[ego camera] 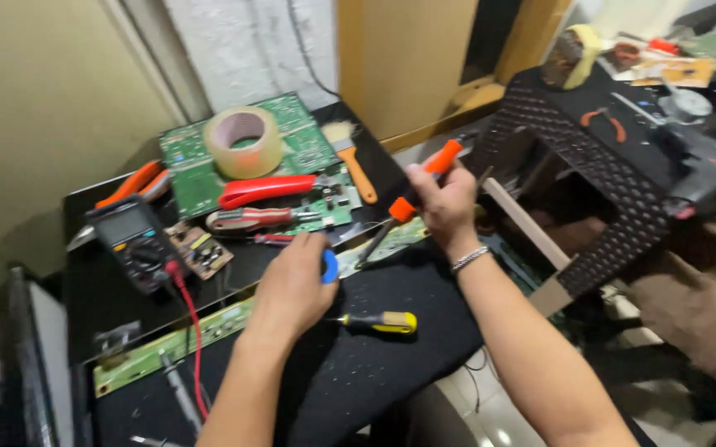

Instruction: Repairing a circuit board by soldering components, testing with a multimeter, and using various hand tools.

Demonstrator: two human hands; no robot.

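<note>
Near the tabletop's middle, the right hand (445,203) clenched an orange-handled screwdriver (414,194), tip angled onto a green circuit board (387,242). The left hand (292,285) gripped a small blue object (330,266) beside it. A slipping tip could probably gouge the board.

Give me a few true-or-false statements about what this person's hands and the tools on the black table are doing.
1. The right hand grips an orange-handled screwdriver. True.
2. The left hand holds the roll of tape. False: the tape lies on a green circuit board; the left hand holds a small blue object.
3. A yellow-and-black screwdriver lies loose on the table. True.
4. The paintbrush is in the right hand. False: it lies on the table beside the board.
5. A multimeter sits at the table's left. True.
</note>
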